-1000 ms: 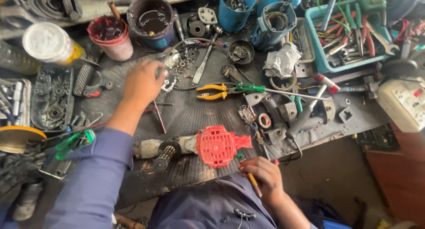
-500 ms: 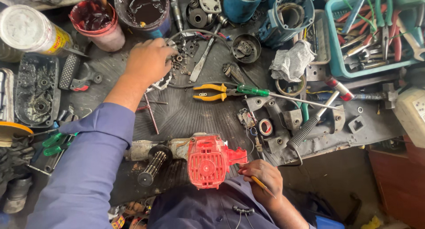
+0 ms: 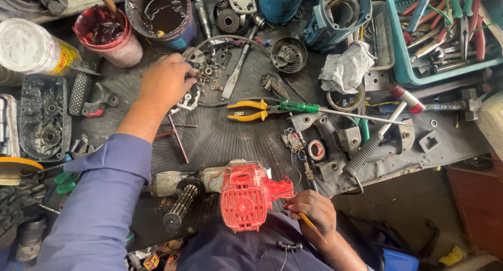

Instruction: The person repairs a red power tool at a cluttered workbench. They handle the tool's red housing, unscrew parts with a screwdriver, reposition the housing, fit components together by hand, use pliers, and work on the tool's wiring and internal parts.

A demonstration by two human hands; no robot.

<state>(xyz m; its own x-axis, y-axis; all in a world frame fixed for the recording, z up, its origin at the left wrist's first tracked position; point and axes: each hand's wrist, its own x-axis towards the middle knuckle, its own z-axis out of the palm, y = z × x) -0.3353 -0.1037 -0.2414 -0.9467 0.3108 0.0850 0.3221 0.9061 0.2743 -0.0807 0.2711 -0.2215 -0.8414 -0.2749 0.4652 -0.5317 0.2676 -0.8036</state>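
Where a ribbed black mat [image 3: 230,140] covers the worktop [image 3: 419,161], tools and machine parts lie thick all over it, and a bare floor [image 3: 398,208] shows below its near edge. At the far side stand a red pot [image 3: 107,35] and a darker pot [image 3: 162,14], both holding dark grease, with a stick standing in the red one. A white jar [image 3: 31,46] lies on its side at the left. A teal tray [image 3: 440,35] at the right is full of pliers, spanners and screwdrivers. A blue motor housing [image 3: 340,14] stands beside it, with a grey rag [image 3: 346,67] just in front.

The left hand [image 3: 165,82] reaches far across, its fingers [image 3: 186,72] pinched among small metal parts [image 3: 207,74]; what exactly they grip I cannot tell. The right hand [image 3: 312,213] rests at the near edge, fingers curled around a yellow pencil [image 3: 312,226], touching the red cover [image 3: 246,197] of a power tool [image 3: 178,184] lying near the person. Yellow pliers [image 3: 246,109] and a green screwdriver [image 3: 301,106] lie mid-mat.
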